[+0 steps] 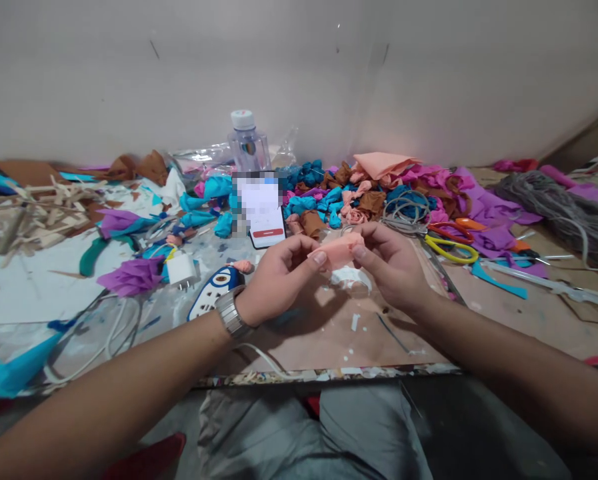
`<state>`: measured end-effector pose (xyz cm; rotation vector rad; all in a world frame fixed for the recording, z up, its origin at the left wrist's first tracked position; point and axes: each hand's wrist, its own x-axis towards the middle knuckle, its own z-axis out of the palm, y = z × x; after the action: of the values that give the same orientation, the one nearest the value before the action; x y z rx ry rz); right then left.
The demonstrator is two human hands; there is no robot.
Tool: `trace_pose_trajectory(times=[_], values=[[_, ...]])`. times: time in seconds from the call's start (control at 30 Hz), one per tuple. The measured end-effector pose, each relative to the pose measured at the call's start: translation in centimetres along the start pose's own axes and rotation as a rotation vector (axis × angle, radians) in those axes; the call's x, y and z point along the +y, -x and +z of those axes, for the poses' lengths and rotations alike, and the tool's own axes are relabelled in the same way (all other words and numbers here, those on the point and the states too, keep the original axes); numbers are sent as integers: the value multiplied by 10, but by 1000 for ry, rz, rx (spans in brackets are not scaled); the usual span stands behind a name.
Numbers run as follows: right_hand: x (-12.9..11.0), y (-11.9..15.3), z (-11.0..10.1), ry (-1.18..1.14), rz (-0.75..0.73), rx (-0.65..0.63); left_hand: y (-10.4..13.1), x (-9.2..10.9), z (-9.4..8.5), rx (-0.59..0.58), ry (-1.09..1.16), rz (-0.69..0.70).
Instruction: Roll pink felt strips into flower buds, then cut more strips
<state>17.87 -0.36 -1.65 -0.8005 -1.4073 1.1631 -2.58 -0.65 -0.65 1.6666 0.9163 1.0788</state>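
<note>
A small strip of peach crepe paper [337, 253] is stretched between my two hands above the middle of the table. My left hand [285, 275] pinches its left end between thumb and fingers. The right end, which looks bunched, is pinched by my right hand [393, 267]. Just behind the hands lies a heap of twisted paper pieces in blue, brown, pink and peach [329, 197]. A peach folded sheet [385, 164] rests on top of that heap.
A phone [263, 208] leans before a water bottle [249, 143]. At left are wooden sticks [43, 207], a white charger [181, 268], a blue power strip [217, 291] and purple paper flowers [131, 275]. Yellow-handled scissors [451, 248] and grey cord [559, 213] lie right.
</note>
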Motion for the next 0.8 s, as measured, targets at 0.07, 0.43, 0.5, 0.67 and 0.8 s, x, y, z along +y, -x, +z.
trace_pose_trajectory(times=[0.07,0.43,0.5,0.67,0.8], values=[[-1,0,0,30,-6,4,0,0,-1,-25,-70,-14],[0,-4,-2,56,-2,48,2,-1,0,-104,-151,-29],[1,-4,-2,73,-1,47,2,0,0,-120,-162,-28],[2,-4,-5,171,-30,15,3,0,-1,-184,-202,-42],[-2,-2,-5,360,-131,-74,3,1,-2,-237,-187,22]])
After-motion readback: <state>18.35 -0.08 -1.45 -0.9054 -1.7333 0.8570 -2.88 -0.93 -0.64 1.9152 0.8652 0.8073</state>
